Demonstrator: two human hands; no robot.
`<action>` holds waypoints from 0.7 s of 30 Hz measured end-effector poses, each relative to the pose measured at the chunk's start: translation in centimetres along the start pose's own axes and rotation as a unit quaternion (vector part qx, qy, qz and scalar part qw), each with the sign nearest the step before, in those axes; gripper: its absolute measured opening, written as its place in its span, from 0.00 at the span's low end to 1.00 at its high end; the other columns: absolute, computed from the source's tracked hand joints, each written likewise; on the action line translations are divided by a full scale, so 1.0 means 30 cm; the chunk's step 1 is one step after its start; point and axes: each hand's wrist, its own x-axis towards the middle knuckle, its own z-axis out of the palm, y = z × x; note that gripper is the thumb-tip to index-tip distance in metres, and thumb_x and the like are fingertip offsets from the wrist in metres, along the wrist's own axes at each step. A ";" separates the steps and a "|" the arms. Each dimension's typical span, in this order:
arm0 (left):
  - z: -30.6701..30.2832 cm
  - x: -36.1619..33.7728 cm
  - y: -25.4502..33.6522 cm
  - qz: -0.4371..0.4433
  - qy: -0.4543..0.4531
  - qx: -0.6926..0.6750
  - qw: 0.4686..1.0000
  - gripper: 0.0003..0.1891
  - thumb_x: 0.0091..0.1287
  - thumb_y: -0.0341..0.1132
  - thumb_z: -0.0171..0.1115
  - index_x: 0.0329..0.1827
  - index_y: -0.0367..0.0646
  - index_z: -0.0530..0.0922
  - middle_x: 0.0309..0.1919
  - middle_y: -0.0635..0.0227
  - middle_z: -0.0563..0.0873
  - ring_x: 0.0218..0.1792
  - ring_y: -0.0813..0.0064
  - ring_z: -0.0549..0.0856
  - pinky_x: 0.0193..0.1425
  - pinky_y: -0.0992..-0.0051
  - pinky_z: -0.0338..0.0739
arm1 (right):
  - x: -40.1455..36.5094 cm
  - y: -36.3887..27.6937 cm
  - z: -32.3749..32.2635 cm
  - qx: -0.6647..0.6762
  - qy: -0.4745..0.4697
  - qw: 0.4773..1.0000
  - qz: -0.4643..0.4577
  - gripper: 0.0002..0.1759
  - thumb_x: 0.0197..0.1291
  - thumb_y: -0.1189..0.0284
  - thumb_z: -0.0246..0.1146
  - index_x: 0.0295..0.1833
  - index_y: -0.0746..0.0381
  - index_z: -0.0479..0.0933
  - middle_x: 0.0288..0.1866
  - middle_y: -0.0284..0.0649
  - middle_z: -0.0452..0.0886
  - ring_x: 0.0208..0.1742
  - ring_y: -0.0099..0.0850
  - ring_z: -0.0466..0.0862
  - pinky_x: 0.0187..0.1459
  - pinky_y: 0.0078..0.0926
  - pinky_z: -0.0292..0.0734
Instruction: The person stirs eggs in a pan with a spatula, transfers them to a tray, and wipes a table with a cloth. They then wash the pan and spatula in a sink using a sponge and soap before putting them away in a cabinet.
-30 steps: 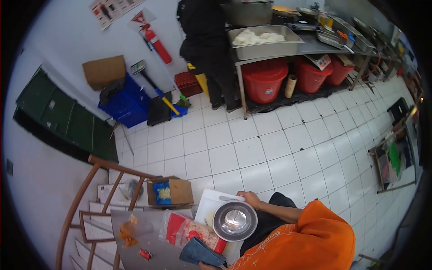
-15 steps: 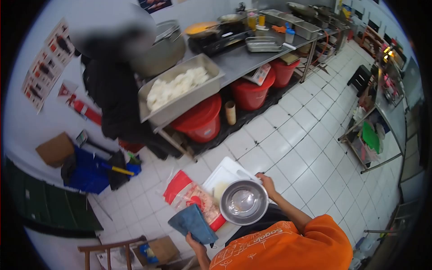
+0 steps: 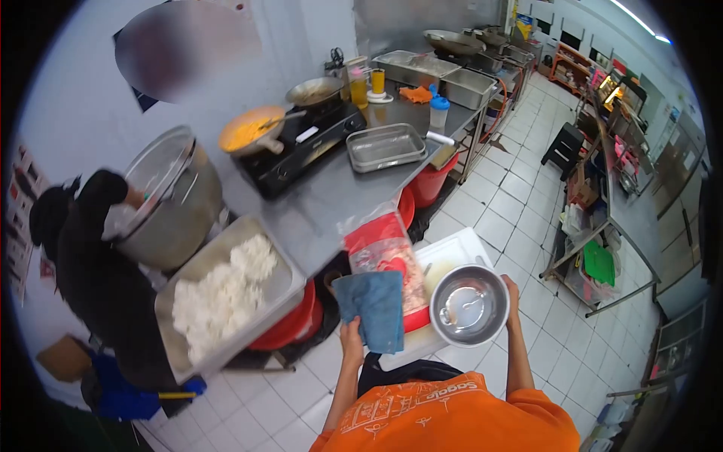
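My left hand is closed on a folded blue cloth at the left side of the load. A white cutting board lies under a metal bowl and a clear, red-printed plastic bag of pale pinkish pieces. Beside the bowl's rim, my right hand closes at the board's right edge; its fingertips are partly hidden. The bowl looks shiny inside, with a little something at the bottom that I cannot make out. Some pale stuff shows on the board between bag and bowl.
A steel table ahead bears a rice-filled pan, a large pot, a stove with two pans, and a steel tray. At left a person in black reaches into the pot. Red tubs stand below.
My view has turned and come closer to the steel table. Board, bowl, bag and cloth have travelled with my hands toward its edge. The person in black now has an arm at the pot.
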 end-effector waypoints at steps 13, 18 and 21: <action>1.105 0.950 0.120 -0.049 -0.292 0.109 0.949 0.30 0.60 0.48 0.54 0.57 0.30 0.69 0.54 0.57 0.76 0.55 0.69 0.73 0.62 0.72 0.61 | 1.060 0.292 -0.274 0.038 0.121 0.992 0.019 0.05 0.55 0.75 0.56 0.29 0.63 0.74 0.25 0.27 0.71 0.31 0.16 0.69 0.30 0.19 0.66; 1.565 1.179 0.013 -0.006 -0.238 0.072 0.969 0.20 0.62 0.43 0.52 0.40 0.30 0.78 0.35 0.62 0.82 0.40 0.73 0.77 0.49 0.72 0.68 | 1.590 0.462 -0.395 0.035 0.085 0.996 0.014 0.04 0.54 0.74 0.56 0.30 0.63 0.74 0.25 0.27 0.72 0.31 0.16 0.69 0.30 0.19 0.66; 1.787 1.325 -0.074 -0.021 -0.212 0.049 0.976 0.19 0.62 0.42 0.52 0.40 0.30 0.77 0.39 0.62 0.80 0.43 0.72 0.76 0.51 0.72 0.67 | 1.948 0.575 -0.425 0.023 0.046 0.999 0.017 0.04 0.54 0.74 0.57 0.30 0.63 0.74 0.25 0.27 0.72 0.31 0.16 0.69 0.30 0.19 0.66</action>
